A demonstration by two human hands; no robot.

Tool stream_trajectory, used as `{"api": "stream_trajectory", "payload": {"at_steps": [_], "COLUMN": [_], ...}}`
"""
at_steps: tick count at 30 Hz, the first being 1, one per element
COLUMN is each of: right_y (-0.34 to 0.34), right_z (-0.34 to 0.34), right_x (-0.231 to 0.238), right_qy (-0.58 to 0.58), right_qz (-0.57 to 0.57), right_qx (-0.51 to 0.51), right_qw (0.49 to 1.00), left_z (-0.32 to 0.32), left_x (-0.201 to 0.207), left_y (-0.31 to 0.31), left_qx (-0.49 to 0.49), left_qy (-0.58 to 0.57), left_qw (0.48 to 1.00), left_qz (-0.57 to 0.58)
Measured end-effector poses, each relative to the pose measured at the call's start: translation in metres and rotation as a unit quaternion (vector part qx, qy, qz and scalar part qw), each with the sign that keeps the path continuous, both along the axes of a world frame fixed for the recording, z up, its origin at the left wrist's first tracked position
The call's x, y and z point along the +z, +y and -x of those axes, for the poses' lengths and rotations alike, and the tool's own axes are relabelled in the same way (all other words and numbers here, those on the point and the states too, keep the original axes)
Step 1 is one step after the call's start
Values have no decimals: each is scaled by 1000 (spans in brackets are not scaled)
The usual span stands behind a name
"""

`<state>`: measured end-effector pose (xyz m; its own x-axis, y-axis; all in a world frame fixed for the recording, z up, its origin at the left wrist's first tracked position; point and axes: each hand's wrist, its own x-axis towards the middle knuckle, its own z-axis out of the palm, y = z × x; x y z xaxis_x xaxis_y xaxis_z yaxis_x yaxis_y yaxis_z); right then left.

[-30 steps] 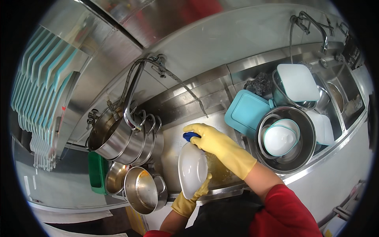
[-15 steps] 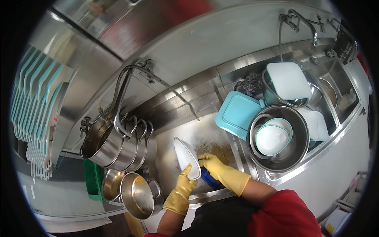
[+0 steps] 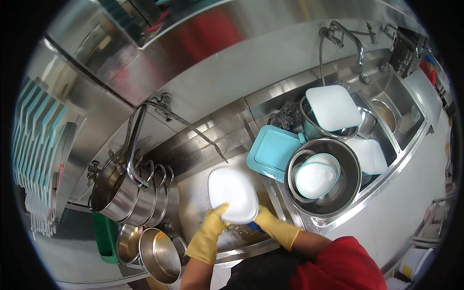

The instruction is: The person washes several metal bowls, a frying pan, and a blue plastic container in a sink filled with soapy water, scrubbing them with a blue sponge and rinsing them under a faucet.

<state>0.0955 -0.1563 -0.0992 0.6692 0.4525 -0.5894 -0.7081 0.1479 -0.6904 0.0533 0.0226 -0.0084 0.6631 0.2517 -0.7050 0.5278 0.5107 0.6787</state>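
Observation:
A white plate [image 3: 233,191] with rounded corners is tilted up over the sink, its broad face showing. My left hand [image 3: 212,227], in a yellow rubber glove, grips its lower left edge with the thumb on the face. At the lower right edge is my right hand [image 3: 272,225], gloved the same way. Its fingers are hidden behind the plate, so their hold does not show. Just below the plate, beside my right hand, a bit of a blue thing [image 3: 255,226] shows; its kind cannot be made out.
Large steel pots [image 3: 133,193] stand left beneath a tap [image 3: 137,145], near a green tub [image 3: 104,237]. Right of the sink are a turquoise lid [image 3: 273,150], a steel basin [image 3: 348,198] with white bowls [image 3: 316,180] and a white lid [image 3: 333,108]. Turquoise-edged boards [image 3: 46,125] hang left.
The white plate has turned from nearly edge-on to show its broad face. My right hand's fingers have gone behind it. The whole view has shifted slightly.

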Motion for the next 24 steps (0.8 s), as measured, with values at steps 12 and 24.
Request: {"api": "stream_trajectory", "payload": {"at_steps": [12,24], "right_y": [-34,-59], "right_z": [47,35], "right_x": [-44,20], "right_qy": [-83,-205], "right_qz": [59,193], "right_qx": [212,229], "right_qw": [972,932], "left_z": [-147,83], "left_x": [34,-183], "left_y": [-94,138], "left_qx": [-74,-133], "left_qy": [-114,148], "left_qw": [991,862], "left_qz": [0,-467]}}
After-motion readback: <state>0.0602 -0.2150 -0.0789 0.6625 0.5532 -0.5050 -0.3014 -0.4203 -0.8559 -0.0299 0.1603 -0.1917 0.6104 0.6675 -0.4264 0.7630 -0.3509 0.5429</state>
